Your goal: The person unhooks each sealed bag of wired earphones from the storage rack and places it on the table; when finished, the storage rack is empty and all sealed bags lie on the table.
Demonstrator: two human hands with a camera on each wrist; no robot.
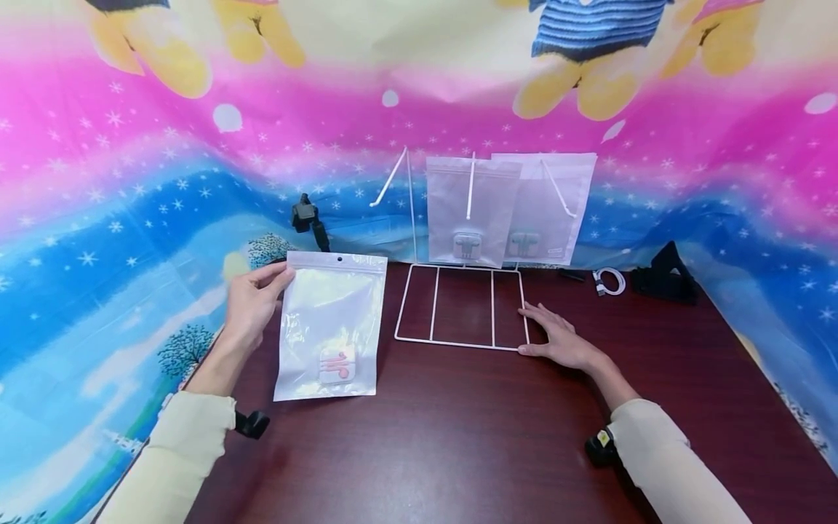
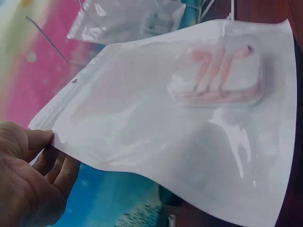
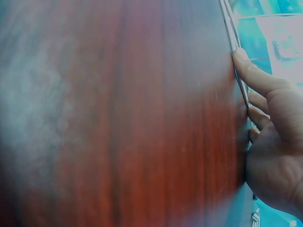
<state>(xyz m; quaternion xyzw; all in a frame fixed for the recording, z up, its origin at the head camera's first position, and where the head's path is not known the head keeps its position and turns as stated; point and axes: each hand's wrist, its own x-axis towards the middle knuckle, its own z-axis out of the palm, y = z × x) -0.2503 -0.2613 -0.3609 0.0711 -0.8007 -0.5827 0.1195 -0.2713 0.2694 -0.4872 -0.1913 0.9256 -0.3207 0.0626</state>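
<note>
My left hand (image 1: pixel 252 309) pinches the upper left corner of a white zip bag (image 1: pixel 327 306), between thumb and fingers. Through its clear front show pink earphones (image 1: pixel 337 364) in a small square case near the bottom. The bag hangs upright left of a white wire display rack (image 1: pixel 462 344). My right hand (image 1: pixel 564 342) rests at the right side of the rack's base, its thumb and fingers spread and touching the wire. Two similar bags hang on the rack: one at the middle hook (image 1: pixel 471 196), another bag (image 1: pixel 569 182) at the right hook. The left hook (image 1: pixel 389 175) carries nothing.
A dark wooden table (image 1: pixel 419 437) lies under everything. Along its back right are a coiled white cable (image 1: pixel 609 282) and a black stand (image 1: pixel 668 275). A black clamp-like device (image 1: pixel 305 212) stands at the back left. A printed cloth (image 1: pixel 327 109) encloses the table.
</note>
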